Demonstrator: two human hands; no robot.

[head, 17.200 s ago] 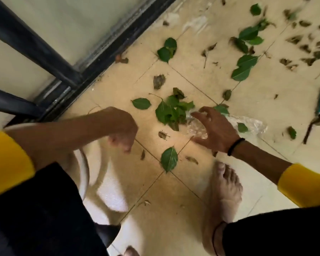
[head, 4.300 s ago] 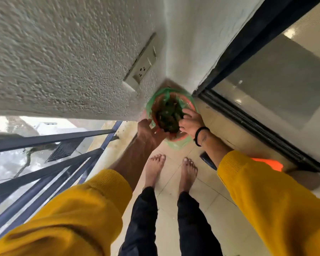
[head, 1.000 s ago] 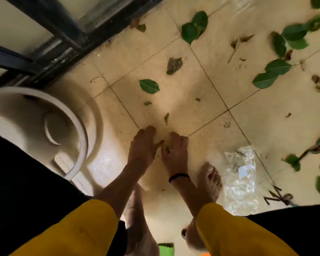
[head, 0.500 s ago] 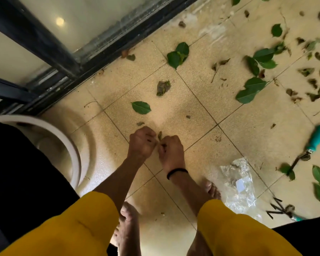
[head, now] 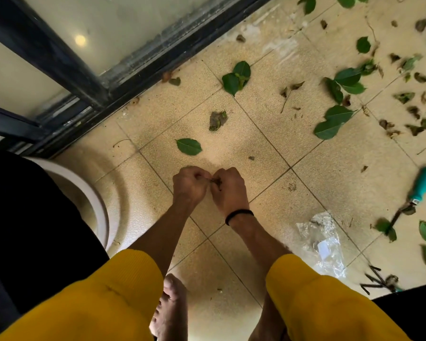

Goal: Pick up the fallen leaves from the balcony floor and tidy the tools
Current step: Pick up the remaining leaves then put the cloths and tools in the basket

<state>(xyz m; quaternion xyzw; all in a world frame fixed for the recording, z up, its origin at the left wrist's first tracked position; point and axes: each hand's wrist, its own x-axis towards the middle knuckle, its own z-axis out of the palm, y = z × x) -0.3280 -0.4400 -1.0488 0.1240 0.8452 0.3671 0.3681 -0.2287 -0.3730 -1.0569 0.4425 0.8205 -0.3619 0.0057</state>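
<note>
The person bends over the tiled balcony floor (head: 256, 148) with both hands brought together low in the middle of the scene. The left hand (head: 188, 184) has its fingers curled in, and the right hand (head: 228, 187), with a black band (head: 239, 216) on the wrist, is curled in the same way; between their fingertips they pinch a small brown dry leaf scrap (head: 216, 182), and the two hands are touching there. Just beyond the hands lies a single green leaf (head: 189, 146), and farther a crumpled grey-brown leaf (head: 217, 120), then a pair of green leaves (head: 236, 77) near the dark door track (head: 143, 60). To the far right more green leaves (head: 335, 121) and many small dry bits are scattered over the tiles. At the right edge a tool with a teal handle (head: 424, 183) lies on the floor, and near the right a crumpled clear plastic bag (head: 322, 244) lies flat, with a dark pronged tool (head: 376, 281) just beside it. At the left a white round pot (head: 94, 207) stands partly hidden by a dark trouser leg. Yellow sleeves (head: 317, 303) cover both forearms, and bare feet show between them.
</note>
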